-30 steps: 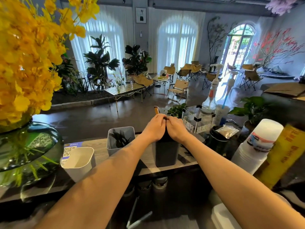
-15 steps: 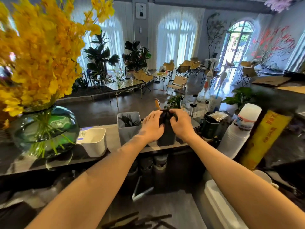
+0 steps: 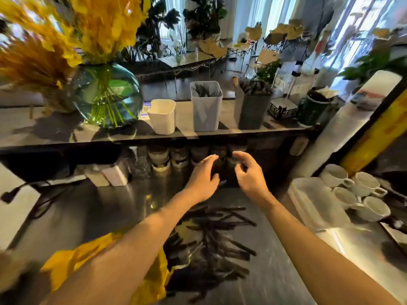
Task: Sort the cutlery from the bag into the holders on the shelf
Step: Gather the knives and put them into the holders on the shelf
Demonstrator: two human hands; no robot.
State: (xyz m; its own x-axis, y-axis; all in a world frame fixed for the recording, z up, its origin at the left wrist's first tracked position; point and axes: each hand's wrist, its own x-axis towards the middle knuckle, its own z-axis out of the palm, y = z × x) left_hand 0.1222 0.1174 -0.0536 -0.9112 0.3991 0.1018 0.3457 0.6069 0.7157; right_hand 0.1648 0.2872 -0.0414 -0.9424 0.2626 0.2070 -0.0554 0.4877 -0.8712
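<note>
Three holders stand in a row on the shelf [image 3: 55, 133]: a short white holder [image 3: 162, 117], a taller pale grey holder [image 3: 206, 111] with dark cutlery inside, and a dark grey holder [image 3: 253, 111] packed with dark cutlery. Below, on the metal counter, a pile of black plastic cutlery [image 3: 211, 241] spills from a yellow bag [image 3: 74, 263]. My left hand [image 3: 203, 179] and my right hand [image 3: 248, 175] hover side by side above the counter, under the shelf edge, fingers loosely curled and holding nothing.
A round green glass vase [image 3: 108, 95] of yellow flowers stands at the shelf's left. Stacked white cups [image 3: 326, 142] lean at the right, with white mugs [image 3: 356, 194] and a clear lidded tub [image 3: 315, 201] beside them. Jars [image 3: 158, 157] line the space under the shelf.
Both hands have left the dark grey holder on the shelf and dropped toward the counter. The view has tilted down, bringing the cutlery pile and yellow bag into sight.
</note>
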